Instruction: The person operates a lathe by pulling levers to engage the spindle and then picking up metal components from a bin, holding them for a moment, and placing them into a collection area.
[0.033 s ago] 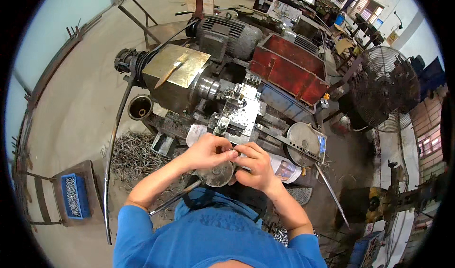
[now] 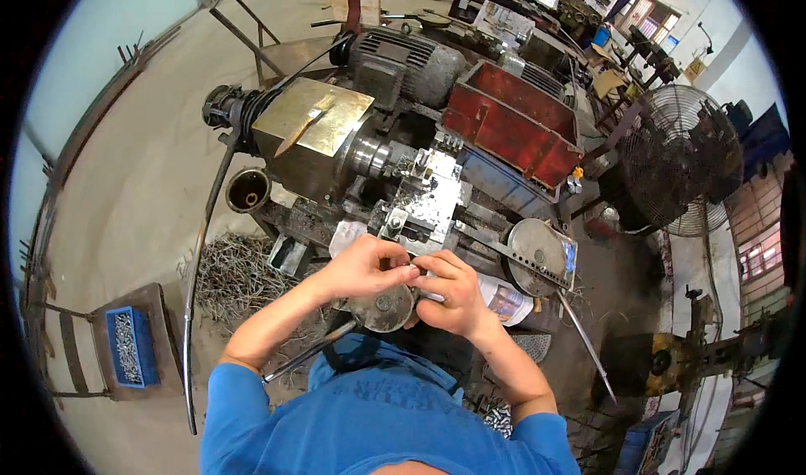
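Observation:
My left hand (image 2: 369, 268) and my right hand (image 2: 453, 294) meet fingertip to fingertip in front of the lathe. Both are closed in a pinch, and whatever sits between the fingers is too small and too covered to name. Just beyond them lies the lathe's metal cross slide (image 2: 430, 202), scattered with dark chips. Its spindle chuck (image 2: 368, 156) is to the left of the slide. Below my hands, partly hidden, is a round grey handwheel (image 2: 382, 309).
A wooden-handled brush (image 2: 304, 127) rests on the headstock cover. Behind stands a red metal bin (image 2: 512, 127); a large fan (image 2: 680, 156) is at right. Metal shavings (image 2: 231, 278) heap on the left floor, near a blue crate (image 2: 130, 349) of small metal parts. A long lever (image 2: 588, 345) slants down at right.

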Demonstrator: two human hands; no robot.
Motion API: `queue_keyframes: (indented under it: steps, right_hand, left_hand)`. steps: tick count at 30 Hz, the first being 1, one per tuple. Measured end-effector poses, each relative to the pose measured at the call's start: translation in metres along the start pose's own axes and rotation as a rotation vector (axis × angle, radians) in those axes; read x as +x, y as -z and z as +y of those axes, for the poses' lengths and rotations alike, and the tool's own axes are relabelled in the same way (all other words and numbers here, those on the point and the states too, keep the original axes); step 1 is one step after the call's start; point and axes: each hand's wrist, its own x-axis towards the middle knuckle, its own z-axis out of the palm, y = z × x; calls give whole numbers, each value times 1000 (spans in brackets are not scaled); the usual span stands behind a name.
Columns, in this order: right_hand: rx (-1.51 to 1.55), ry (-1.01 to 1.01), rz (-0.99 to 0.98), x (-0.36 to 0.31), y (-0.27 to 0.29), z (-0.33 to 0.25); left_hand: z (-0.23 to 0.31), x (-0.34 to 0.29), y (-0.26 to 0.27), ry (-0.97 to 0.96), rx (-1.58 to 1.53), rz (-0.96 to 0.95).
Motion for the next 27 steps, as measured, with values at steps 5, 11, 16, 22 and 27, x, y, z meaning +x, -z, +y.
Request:
queue_keyframes:
  steps: [5, 11, 16, 22, 27]
  right_hand:
    - [-22, 99, -107, 41, -4, 11]
    - [-564, 23, -294, 113, -12, 75]
    - [-814, -60, -527, 141, -45, 120]
    - [-779, -61, -470, 139, -50, 126]
    - [-680, -88, -434, 141, -62, 129]
  left_hand:
    - [-16, -12, 34, -133, -6, 80]
    - [-35, -89, 126, 246, 190, 412]
    - [-56, -182, 171, 600, 983, 580]
    - [-95, -242, 142, 813, 804, 605]
    - [-111, -235, 123, 816, 820, 719]
